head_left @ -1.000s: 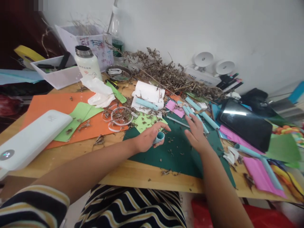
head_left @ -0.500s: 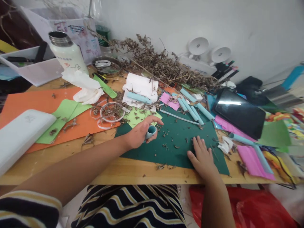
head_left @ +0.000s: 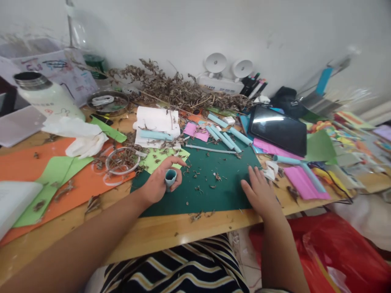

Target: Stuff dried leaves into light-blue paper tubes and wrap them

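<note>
My left hand (head_left: 160,181) is closed around a rolled light-blue paper tube (head_left: 170,177), its open end facing up toward me and its index finger stretched out. Beneath it lies a dark green sheet (head_left: 214,191) strewn with dried leaf bits (head_left: 198,189). My right hand (head_left: 260,190) is palm down at the sheet's right side, fingers extended, holding nothing. Several more light-blue paper tubes (head_left: 224,138) lie at the sheet's far edge. Another blue tube (head_left: 155,134) rests on a white paper roll (head_left: 157,118).
A heap of dried plants (head_left: 180,89) lies along the wall. An uncapped bottle (head_left: 49,97) stands at the left, near orange paper (head_left: 119,181). A black tablet (head_left: 278,128) lies at the right, with pink paper (head_left: 305,183) nearer. A red bag (head_left: 336,248) is below the table edge.
The camera view has turned to the right, so things on the table appear farther left. My right hand has shifted rightward over the sheet. The tube is still in my left hand.
</note>
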{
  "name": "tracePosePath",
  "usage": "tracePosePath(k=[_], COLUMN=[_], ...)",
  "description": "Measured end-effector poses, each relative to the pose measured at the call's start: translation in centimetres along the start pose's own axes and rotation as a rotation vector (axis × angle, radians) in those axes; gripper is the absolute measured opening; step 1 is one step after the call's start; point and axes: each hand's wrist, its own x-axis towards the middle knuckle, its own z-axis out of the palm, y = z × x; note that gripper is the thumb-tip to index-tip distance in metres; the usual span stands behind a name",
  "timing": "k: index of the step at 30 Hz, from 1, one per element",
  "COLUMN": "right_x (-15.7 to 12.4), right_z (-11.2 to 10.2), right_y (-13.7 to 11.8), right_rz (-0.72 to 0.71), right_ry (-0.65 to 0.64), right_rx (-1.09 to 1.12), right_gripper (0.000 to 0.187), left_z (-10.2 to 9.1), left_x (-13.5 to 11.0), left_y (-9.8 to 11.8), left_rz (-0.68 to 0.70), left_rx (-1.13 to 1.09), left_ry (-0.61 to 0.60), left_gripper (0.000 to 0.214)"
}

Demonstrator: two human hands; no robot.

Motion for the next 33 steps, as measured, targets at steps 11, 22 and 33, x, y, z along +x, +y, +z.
tracePosePath(k=[11, 22, 33], right_x=[-0.6, -1.8, -4.1], right_z=[1.4, -0.1, -0.2], right_y=[-2.6, -7.2, -6.4], right_rz=[-0.117, -0.506, -0.381], right_ry=[-0.069, -0.152, -0.156], right_rx=[0.026, 0.063, -0.083], right_gripper=[0.061, 0.068, 0.077], left_z=[0.2, 0.2, 0.1], left_x=[0.0, -0.1, -0.2], left_y=[0.1, 0.2, 0.1], left_rz=[0.013, 0.014, 0.038], left_rx=[-0.007, 0.010, -0.003], left_ry=[0.004, -0.009, -0.019], left_gripper=[0.060, 0.059, 0.056])
